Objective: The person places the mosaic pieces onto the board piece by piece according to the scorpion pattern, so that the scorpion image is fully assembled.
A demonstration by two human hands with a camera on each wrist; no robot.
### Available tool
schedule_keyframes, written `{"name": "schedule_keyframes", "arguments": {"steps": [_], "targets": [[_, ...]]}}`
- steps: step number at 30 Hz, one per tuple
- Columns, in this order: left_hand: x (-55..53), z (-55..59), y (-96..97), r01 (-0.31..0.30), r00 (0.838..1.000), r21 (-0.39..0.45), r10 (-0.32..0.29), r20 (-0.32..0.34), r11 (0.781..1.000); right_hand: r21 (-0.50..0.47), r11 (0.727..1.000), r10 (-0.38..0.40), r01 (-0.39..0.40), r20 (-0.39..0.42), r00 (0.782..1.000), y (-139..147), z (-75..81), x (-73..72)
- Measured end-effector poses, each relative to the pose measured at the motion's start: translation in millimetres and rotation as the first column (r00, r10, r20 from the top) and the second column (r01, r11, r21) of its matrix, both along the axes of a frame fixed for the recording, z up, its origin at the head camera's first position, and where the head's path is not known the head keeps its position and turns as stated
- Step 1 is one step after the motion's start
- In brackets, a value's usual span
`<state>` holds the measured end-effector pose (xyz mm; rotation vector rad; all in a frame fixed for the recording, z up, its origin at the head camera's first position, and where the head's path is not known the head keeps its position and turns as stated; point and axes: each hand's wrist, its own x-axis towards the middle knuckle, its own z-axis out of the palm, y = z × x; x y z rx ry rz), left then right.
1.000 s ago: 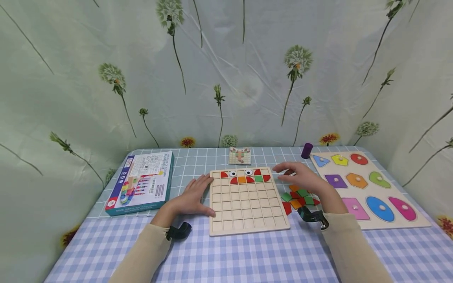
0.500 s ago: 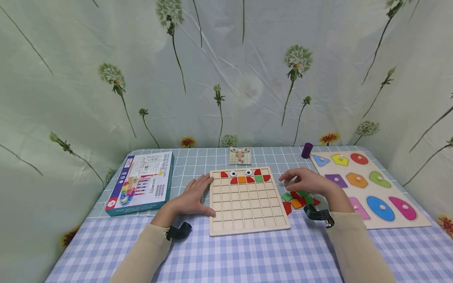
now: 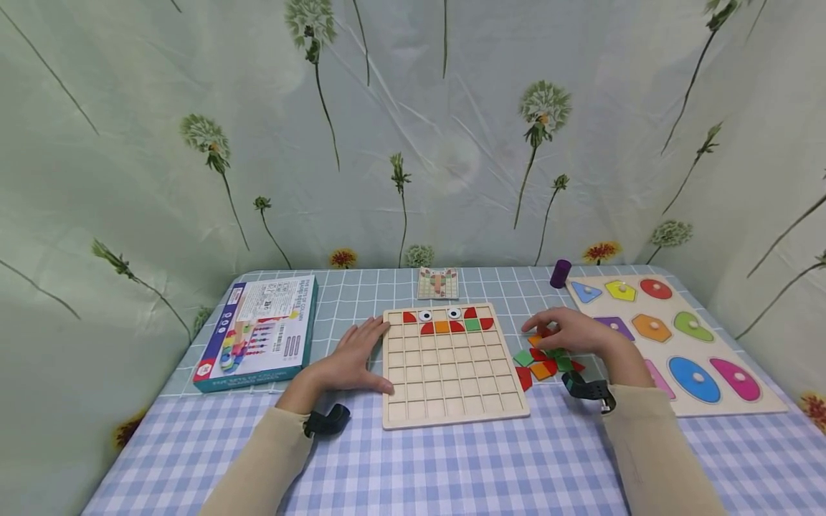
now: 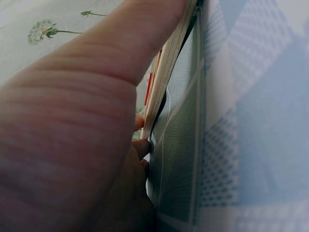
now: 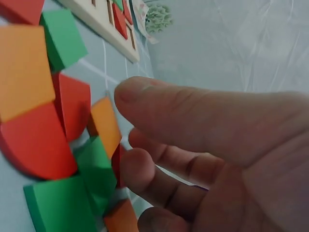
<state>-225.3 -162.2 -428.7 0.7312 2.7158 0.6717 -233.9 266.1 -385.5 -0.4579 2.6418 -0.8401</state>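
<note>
My left hand (image 3: pixel 353 358) rests at the left edge of a wooden grid board (image 3: pixel 452 387), thumb and fingers spread along its rim. Its thumb touches the board's edge (image 4: pixel 166 79) in the left wrist view. Along the board's far rows sit red, orange and green tiles and two eye tiles (image 3: pixel 454 314). Right of the board, my right hand (image 3: pixel 571 331) hovers over a loose pile of tiles. In the right wrist view, its thumb and bent fingers stand apart with nothing between them, close to an orange tile (image 5: pixel 107 126) and a green tile (image 5: pixel 60 208).
A patterned picture card (image 3: pixel 437 284) lies beyond the board. At the left is a teal-edged box (image 3: pixel 258 333). A knobbed shape puzzle (image 3: pixel 652 383) lies at the right, with a purple cylinder (image 3: pixel 560 274) behind it. A red quarter-circle tile (image 3: pixel 524 378) lies by the board's right edge.
My right hand has moved right and down, from beside the board's far right corner to over the tile pile. The left hand and the board have stayed put.
</note>
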Motion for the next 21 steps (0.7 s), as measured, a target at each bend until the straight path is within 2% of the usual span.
{"name": "schedule_keyframes", "arguments": {"steps": [21], "targets": [[0.3, 0.0, -0.3, 0.008, 1.0, 0.013, -0.008, -0.014, 1.0, -0.004, 0.998, -0.057, 0.057, 0.017, 0.998, 7.7, -8.1, -3.1]]}}
